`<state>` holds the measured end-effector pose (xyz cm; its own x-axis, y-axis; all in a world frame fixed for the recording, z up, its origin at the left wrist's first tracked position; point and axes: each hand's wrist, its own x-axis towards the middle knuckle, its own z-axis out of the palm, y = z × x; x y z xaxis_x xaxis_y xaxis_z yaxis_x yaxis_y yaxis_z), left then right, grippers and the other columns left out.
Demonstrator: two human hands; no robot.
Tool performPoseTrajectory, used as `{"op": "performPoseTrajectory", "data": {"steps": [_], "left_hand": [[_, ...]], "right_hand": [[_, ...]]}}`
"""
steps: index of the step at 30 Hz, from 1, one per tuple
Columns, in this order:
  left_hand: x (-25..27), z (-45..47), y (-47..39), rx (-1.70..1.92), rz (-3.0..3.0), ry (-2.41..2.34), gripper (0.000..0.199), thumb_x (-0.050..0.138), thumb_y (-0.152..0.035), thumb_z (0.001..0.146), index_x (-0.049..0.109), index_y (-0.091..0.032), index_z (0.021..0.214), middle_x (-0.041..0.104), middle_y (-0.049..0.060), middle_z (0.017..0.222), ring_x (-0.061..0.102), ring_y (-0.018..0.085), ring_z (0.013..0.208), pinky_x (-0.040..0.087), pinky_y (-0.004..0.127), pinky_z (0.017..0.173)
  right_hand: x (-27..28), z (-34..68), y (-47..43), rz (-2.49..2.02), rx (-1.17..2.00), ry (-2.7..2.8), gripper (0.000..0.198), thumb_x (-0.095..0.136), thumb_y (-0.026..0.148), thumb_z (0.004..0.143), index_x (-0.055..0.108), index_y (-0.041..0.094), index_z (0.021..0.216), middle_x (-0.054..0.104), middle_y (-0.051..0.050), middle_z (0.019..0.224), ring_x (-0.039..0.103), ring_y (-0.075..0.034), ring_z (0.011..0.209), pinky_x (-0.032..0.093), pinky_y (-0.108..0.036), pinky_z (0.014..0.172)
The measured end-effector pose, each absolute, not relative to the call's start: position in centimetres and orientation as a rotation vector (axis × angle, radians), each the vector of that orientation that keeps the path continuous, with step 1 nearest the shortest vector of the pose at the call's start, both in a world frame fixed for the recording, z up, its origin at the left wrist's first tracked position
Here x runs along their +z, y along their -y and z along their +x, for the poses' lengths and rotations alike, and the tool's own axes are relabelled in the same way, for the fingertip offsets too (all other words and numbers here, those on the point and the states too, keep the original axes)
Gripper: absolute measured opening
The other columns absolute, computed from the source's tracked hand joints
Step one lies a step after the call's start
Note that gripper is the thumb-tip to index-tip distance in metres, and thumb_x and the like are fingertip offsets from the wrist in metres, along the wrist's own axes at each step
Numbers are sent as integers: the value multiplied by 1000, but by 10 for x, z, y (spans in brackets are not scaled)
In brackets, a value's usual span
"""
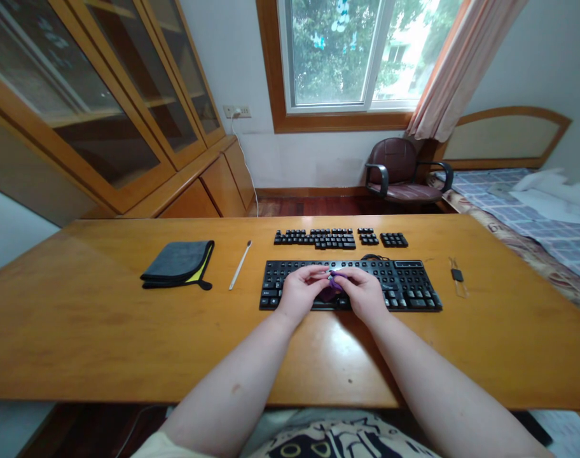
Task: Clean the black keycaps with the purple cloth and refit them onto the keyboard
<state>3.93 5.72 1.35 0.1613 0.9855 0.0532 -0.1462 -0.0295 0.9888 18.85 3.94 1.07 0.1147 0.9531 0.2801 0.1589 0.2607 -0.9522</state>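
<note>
Over the middle of a black keyboard (416, 280), my left hand (300, 294) and my right hand (367, 294) meet with bent, closed fingers. Between their fingertips is a small purple piece (336, 284) that looks soft; its kind is not clear, and the fingers cover part of it. Many places on the keyboard have no keycap, while some caps remain along its left and lower right. Behind it, loose black keycaps (335, 239) lie in rows, with smaller groups (393, 240) to the right. My hands hide the keyboard's centre.
On the wooden table (175, 343), a folded grey cloth (178, 262) lies left, beside a thin white brush (240, 266). A wire keycap puller (457, 275) is at the right. Beyond the table stand a chair (399, 166), a bed (547, 203) and a glass-door cabinet (175, 137).
</note>
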Motion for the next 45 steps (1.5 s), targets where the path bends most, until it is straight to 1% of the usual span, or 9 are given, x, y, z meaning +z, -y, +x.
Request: {"op": "performPoseTrajectory", "data": {"steps": [4, 12, 18, 24, 33, 36, 39, 42, 45], "left_hand": [[14, 41, -56, 1193, 1204, -972, 26, 73, -20, 63, 68, -14, 88, 72, 7, 86, 67, 18, 81, 54, 33, 81], [12, 41, -54, 1256, 1511, -983, 26, 74, -21, 63, 68, -17, 89, 67, 7, 91, 63, 18, 87, 50, 33, 85], [19, 37, -56, 1292, 1520, -934, 20, 69, -18, 68, 70, -19, 88, 64, 6, 96, 61, 17, 91, 51, 33, 85], [16, 37, -56, 1233, 1412, -926, 26, 65, -18, 71, 68, -19, 98, 67, 7, 98, 63, 18, 90, 51, 36, 87], [18, 35, -57, 1293, 1517, -962, 22, 69, -19, 67, 71, -21, 89, 62, 5, 95, 61, 17, 87, 53, 32, 81], [19, 36, -57, 1306, 1479, -965, 21, 68, -17, 68, 71, -20, 88, 62, 5, 95, 62, 16, 87, 53, 33, 82], [19, 37, -57, 1303, 1378, -932, 24, 68, -16, 67, 69, -18, 91, 64, 6, 97, 63, 18, 90, 52, 36, 85], [21, 37, -57, 1330, 1341, -917, 23, 68, -16, 67, 69, -17, 90, 64, 7, 101, 62, 18, 93, 51, 37, 88], [21, 37, -57, 1306, 1362, -936, 21, 68, -15, 66, 69, -16, 87, 67, 6, 96, 64, 18, 90, 51, 36, 87]], "right_hand": [[10, 187, -39, -1187, 889, 1276, 15, 63, 34, 74, 68, 20, 77, 68, -3, 72, 62, -17, 64, 51, -29, 62], [12, 185, -39, -1206, 937, 1228, 21, 63, 38, 73, 67, 19, 80, 69, -4, 74, 63, -18, 67, 52, -31, 64], [11, 186, -42, -1148, 1041, 1066, 27, 67, 41, 70, 68, 18, 83, 67, -3, 68, 60, -15, 56, 52, -29, 57], [8, 186, -44, -1110, 1108, 1051, 26, 69, 38, 68, 68, 18, 84, 68, -3, 72, 61, -15, 59, 53, -30, 59], [13, 183, -39, -1108, 1139, 1109, 24, 69, 38, 68, 69, 20, 84, 69, -3, 72, 63, -17, 60, 54, -31, 62], [13, 184, -39, -1122, 1129, 1078, 29, 67, 41, 70, 70, 20, 89, 71, -5, 82, 65, -18, 66, 55, -33, 64], [14, 187, -40, -1074, 1105, 1102, 34, 64, 42, 73, 70, 20, 98, 70, -7, 96, 65, -23, 84, 53, -39, 78], [16, 188, -40, -1023, 1072, 1238, 32, 64, 35, 75, 67, 24, 105, 67, -5, 109, 59, -24, 105, 43, -42, 95], [18, 189, -39, -1049, 1016, 1332, 31, 65, 29, 74, 67, 27, 105, 66, -3, 112, 57, -22, 108, 41, -41, 98]]}}
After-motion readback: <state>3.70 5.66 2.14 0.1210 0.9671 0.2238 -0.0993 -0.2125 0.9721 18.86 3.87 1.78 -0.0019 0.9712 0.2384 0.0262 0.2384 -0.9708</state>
